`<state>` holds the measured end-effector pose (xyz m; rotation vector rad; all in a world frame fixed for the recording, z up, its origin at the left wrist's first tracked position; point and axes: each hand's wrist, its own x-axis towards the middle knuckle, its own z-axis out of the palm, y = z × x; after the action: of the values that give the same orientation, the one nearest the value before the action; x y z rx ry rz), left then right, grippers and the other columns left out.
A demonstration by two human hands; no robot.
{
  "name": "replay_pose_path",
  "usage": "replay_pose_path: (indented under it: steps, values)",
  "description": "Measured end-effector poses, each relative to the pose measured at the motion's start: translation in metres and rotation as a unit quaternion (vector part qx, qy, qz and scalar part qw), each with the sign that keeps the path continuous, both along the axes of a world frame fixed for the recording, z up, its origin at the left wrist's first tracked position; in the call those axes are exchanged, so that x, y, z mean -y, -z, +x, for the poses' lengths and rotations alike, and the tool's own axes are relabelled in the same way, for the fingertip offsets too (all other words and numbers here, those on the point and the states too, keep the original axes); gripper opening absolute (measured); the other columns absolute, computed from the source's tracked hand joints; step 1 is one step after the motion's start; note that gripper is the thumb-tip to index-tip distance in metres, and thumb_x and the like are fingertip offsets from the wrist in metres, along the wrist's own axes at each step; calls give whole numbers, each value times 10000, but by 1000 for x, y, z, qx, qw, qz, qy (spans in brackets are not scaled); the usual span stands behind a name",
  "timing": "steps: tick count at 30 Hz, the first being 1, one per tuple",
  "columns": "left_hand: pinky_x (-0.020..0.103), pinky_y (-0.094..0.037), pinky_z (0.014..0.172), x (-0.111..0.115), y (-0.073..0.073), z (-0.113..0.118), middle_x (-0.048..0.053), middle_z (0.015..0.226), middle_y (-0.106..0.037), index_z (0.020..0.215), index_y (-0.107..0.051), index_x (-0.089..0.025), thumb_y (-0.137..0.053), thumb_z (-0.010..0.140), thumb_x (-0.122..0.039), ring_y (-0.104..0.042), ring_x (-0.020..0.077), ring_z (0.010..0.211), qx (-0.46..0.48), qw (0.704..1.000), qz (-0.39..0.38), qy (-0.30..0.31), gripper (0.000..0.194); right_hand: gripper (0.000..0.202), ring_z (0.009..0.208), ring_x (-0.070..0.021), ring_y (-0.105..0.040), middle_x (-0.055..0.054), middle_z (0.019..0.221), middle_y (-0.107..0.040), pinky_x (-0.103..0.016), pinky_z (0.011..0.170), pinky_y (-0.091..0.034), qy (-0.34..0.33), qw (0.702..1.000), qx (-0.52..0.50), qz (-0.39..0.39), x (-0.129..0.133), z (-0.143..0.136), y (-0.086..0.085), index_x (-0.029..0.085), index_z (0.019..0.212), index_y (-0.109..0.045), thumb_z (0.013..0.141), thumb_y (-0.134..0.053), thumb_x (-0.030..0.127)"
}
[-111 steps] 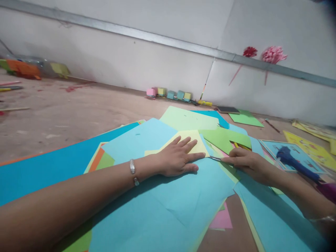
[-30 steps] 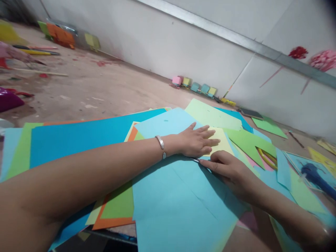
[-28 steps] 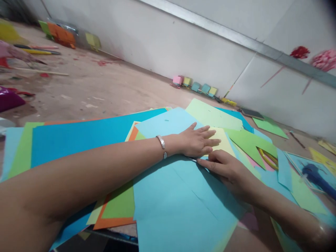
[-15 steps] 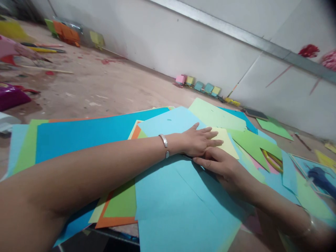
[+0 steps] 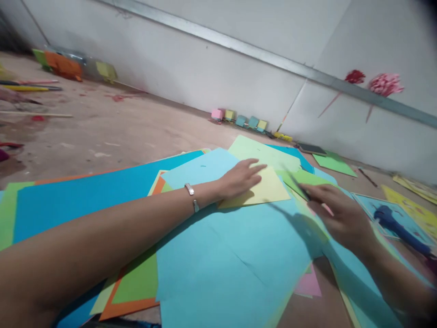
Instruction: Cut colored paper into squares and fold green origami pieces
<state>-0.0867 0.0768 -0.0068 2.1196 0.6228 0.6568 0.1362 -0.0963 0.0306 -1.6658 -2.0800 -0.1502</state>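
The left hand (image 5: 239, 178) is over a pale yellow sheet of paper (image 5: 271, 187). Its fingers are apart and a bit bent, and they are not gripping. The hand covers the left part of the sheet, and the rest sticks out to the right and toward the front. I can't tell if the fingertips touch the paper. A silver bracelet (image 5: 190, 189) is on the left wrist.

The right hand (image 5: 336, 212) pinches a thin blade (image 5: 296, 183). The blade is blurry and up in the air, apart from the yellow sheet. It points up toward the far edge of the worktop (image 5: 143, 130). The yellow sheet is just to the left of this hand.

Under the yellow sheet is a big light blue sheet (image 5: 211, 264), which goes down toward the front edge. A bright green sheet (image 5: 322, 176) lies just past the right hand. A pale green sheet (image 5: 261, 153) lies farther back. Along the far edge, little colored blocks (image 5: 252, 122) sit in a row by the wall (image 5: 153, 68).
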Motion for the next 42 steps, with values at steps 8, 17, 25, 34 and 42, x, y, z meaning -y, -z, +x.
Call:
replay_pose_path:
  steps: [8, 17, 25, 34, 42]
  values:
    - [331, -559, 792, -20, 7, 6, 146, 1026, -630, 1116, -586, -131, -367, 926, -237, -647, 203, 908, 138, 947, -211, -198, 308, 288, 1076, -324, -632, -208, 1190, -653, -457, 819, -555, -13, 974, 223, 35, -17, 6, 9, 128, 1132, -670, 918, -483, 178]
    - [271, -533, 702, -13, -2, 5, 95, 952, -607, 937, -577, -157, -438, 928, -262, -607, 144, 744, 171, 928, -261, -203, 175, 242, 874, -234, -675, -145, 989, -721, -354, 751, -541, -193, 947, 256, 27, -72, -76, 25, 104, 1112, -653, 931, -493, 121]
    - [308, -536, 682, -19, 4, 8, 108, 907, -622, 914, -599, -138, -489, 873, -253, -617, 166, 721, 183, 922, -269, -210, 165, 269, 719, -163, -657, -59, 781, -720, -252, 650, -487, -144, 972, 122, 137, -66, -47, 17, 184, 851, -681, 939, -438, 106]
    - [374, -438, 991, 0, -14, -2, 82, 1271, -643, 1115, -686, -219, -764, 668, -317, -538, 272, 1205, 265, 954, -111, -85, 464, 146, 693, -168, -650, -27, 803, -720, -295, 648, -522, -13, 862, -471, 187, -65, -45, -16, 211, 879, -699, 867, -640, 343]
    - [224, -416, 473, 5, -12, 0, -10, 563, -620, 714, -676, -131, -800, 598, -466, -544, 121, 486, 280, 919, -242, -138, 376, 428, 744, -174, -627, -75, 854, -698, -295, 666, -483, 25, 961, -255, -106, -80, -32, -3, 173, 973, -694, 964, -315, 371]
